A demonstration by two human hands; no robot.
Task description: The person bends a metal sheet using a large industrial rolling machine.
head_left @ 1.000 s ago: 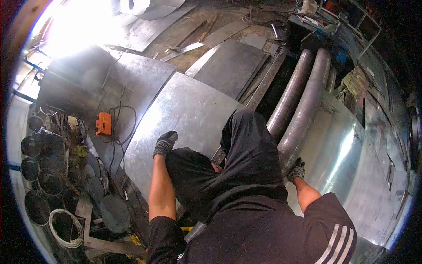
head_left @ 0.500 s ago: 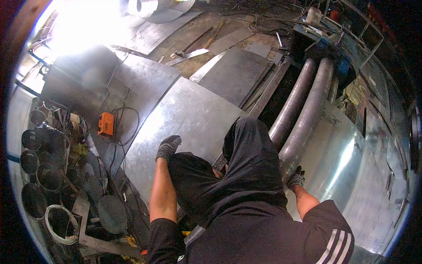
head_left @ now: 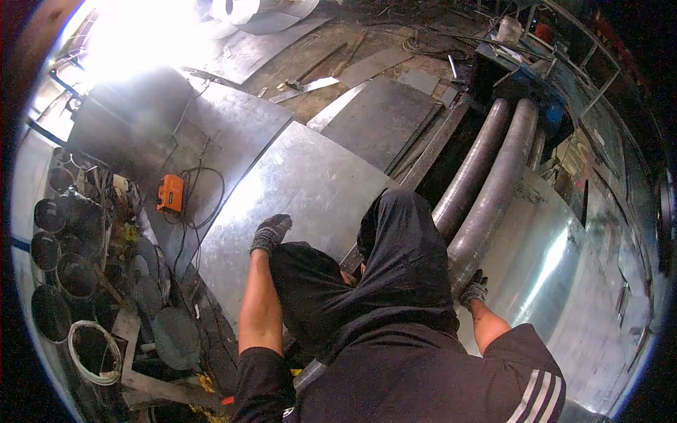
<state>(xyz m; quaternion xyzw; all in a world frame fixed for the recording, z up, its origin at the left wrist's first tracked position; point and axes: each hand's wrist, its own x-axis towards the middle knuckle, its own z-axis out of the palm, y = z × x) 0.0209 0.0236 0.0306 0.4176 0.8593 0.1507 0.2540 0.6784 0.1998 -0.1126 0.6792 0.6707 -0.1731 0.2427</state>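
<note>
Gloved left hand (head_left: 270, 233) rests palm-down on the galvanized sheet (head_left: 303, 176). The right hand (head_left: 475, 289) touches its curved part beside the rollers (head_left: 486, 190), grip unclear. The sheet looks about half rolled.

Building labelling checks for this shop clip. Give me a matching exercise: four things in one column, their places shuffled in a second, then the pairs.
Things:
1. left hand
2. right hand
3. orange box
4. white coil

Places:
A. low on the left, among dark round pots
B. resting on the flat metal sheet
C. at the near end of the rollers
D. on the darker sheet further left

Pairs: 1-B, 2-C, 3-D, 4-A
</note>
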